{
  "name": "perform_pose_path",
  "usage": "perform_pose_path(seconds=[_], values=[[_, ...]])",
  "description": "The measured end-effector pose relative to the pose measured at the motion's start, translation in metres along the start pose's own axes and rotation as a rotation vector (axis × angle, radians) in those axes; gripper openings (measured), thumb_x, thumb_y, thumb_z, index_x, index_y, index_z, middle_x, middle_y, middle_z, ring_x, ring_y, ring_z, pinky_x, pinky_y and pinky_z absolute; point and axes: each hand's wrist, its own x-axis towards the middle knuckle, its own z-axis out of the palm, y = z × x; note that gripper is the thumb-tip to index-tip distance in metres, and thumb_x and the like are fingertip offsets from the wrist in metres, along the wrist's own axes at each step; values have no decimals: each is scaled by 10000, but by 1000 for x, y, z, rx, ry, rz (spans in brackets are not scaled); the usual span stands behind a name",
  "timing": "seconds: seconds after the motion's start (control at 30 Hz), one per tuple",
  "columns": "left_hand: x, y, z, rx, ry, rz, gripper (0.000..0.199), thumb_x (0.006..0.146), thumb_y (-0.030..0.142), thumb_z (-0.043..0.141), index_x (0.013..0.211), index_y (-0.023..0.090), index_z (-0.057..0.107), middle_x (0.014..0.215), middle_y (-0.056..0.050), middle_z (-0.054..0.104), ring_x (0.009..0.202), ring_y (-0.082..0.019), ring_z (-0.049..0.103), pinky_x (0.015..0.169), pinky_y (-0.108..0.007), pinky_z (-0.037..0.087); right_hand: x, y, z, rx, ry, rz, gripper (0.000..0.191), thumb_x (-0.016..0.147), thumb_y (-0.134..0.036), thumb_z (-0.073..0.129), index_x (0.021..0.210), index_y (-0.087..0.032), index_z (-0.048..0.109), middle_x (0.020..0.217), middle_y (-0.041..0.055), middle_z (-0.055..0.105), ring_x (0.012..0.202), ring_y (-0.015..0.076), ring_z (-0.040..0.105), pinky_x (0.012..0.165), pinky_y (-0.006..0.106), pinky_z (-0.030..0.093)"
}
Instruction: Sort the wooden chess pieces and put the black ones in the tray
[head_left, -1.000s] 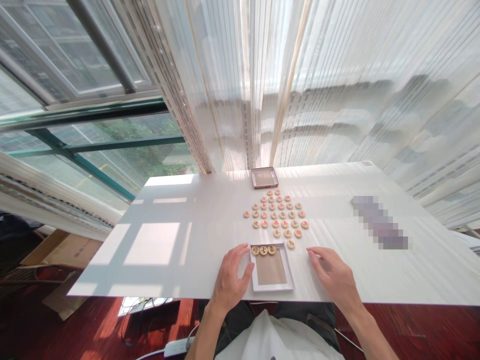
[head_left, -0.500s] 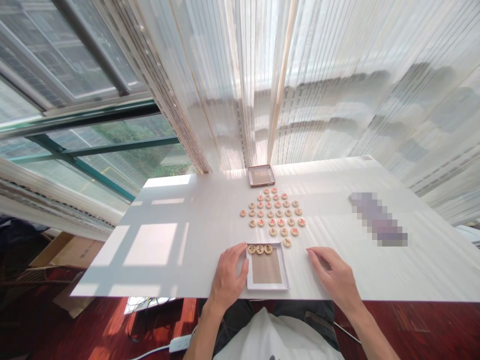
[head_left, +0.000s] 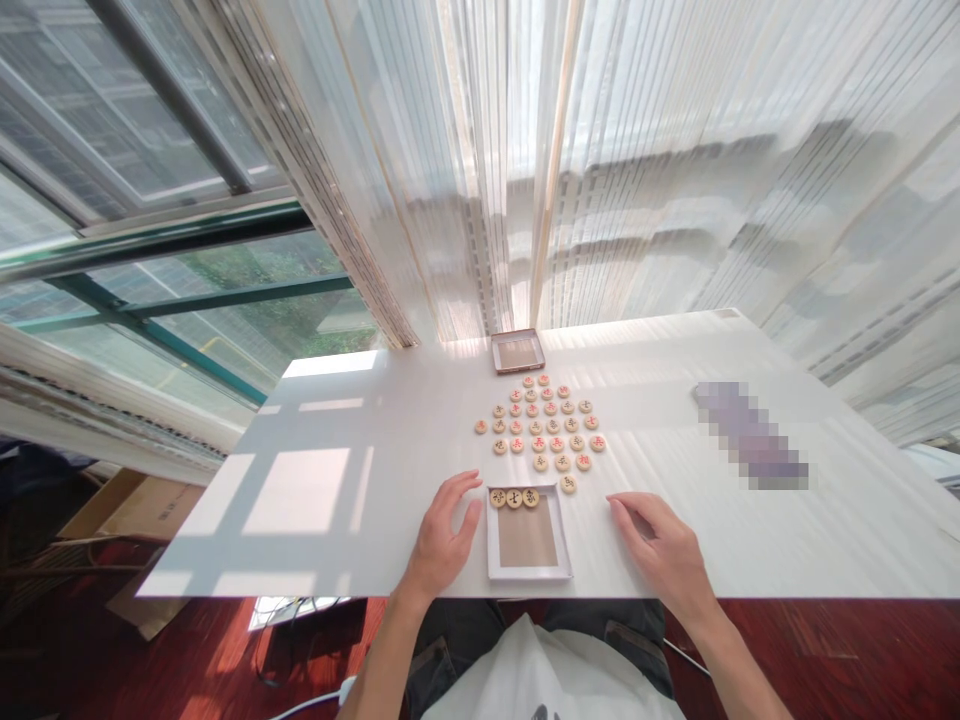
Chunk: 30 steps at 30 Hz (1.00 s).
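Observation:
A shallow white open box (head_left: 566, 574) with a brown bottom lies near the table's front edge. Three round Chinese chess pieces (head_left: 514, 498) form a row along its far side. Just left of this box is my left hand (head_left: 442, 540), open, its thumb and fingers apart and holding nothing. On the right, my right hand (head_left: 664, 545) rests on the table, thumb and index fingertips close together, with no object visible in them. Several loose chess pieces (head_left: 535, 427) with red or black characters lie face up beyond the box. One black-marked piece (head_left: 568, 484) sits by its far right corner.
A second shallow box, the lid-like one (head_left: 517, 352), lies at the table's far edge. A blurred-out item (head_left: 752, 437) is on the right of the white table (head_left: 405, 450). Sheer curtains (head_left: 637, 200) hang behind, and a window (head_left: 262, 270) is at the left.
My left hand has let go of the box's left edge and moved slightly left, its fingers spreading. My right hand and the pieces stay as they were; the view has shifted slightly.

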Motion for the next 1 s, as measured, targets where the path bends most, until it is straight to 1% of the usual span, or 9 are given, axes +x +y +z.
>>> perform_pose_path(seconds=[0.2,0.27,0.37,0.47,0.53,0.73,0.87,1.0], values=[[38,3,-15,65,-4,100,234,965,284,516,1172,270,624,1236,-56,652,1187,-217,600,1059,-427,483,-1,1,0,8,-2,-13,229,967,-406,527,947,-239,682,995,66,716,933,243,665,830,370,535],[51,3,-19,84,-12,114,235,960,285,526,1174,273,623,1220,-50,662,1164,-213,611,1037,-419,494,-1,2,0,4,-5,-11,224,968,-402,528,948,-241,682,996,59,716,936,240,666,830,365,535],[68,5,-21,110,-42,115,244,944,288,553,1180,282,615,1195,-38,672,1100,-205,635,954,-387,534,-2,2,0,3,-3,-6,222,971,-396,524,949,-240,680,999,57,715,939,236,665,832,360,534],[80,8,-19,122,-90,97,257,929,292,571,1183,286,609,1179,-34,674,997,-191,662,831,-342,565,-2,3,-1,0,-11,-11,218,978,-387,517,961,-237,675,1010,62,711,952,235,662,836,358,533],[86,9,-16,130,-118,89,263,922,295,576,1182,290,610,1158,-31,678,958,-184,668,778,-318,568,-2,3,-1,-4,-19,-10,213,980,-382,514,971,-238,672,1024,63,708,963,238,660,840,362,533],[91,14,-8,156,-175,96,239,918,321,575,1149,296,631,1134,-16,680,930,-174,666,801,-314,559,-2,1,-2,8,-25,16,225,979,-397,515,975,-239,675,1034,71,706,967,247,658,836,374,538],[93,14,-7,169,-195,95,220,917,316,578,1130,297,633,1121,-7,684,913,-170,665,778,-304,550,-2,1,-3,15,-33,27,209,975,-390,527,970,-243,675,1026,59,708,961,237,661,825,358,541],[99,12,-7,175,-206,110,235,908,304,592,1140,300,628,1131,-1,685,892,-162,668,777,-302,547,-2,2,-2,24,-23,33,212,972,-393,531,958,-244,681,1020,53,714,956,236,667,849,360,538]])
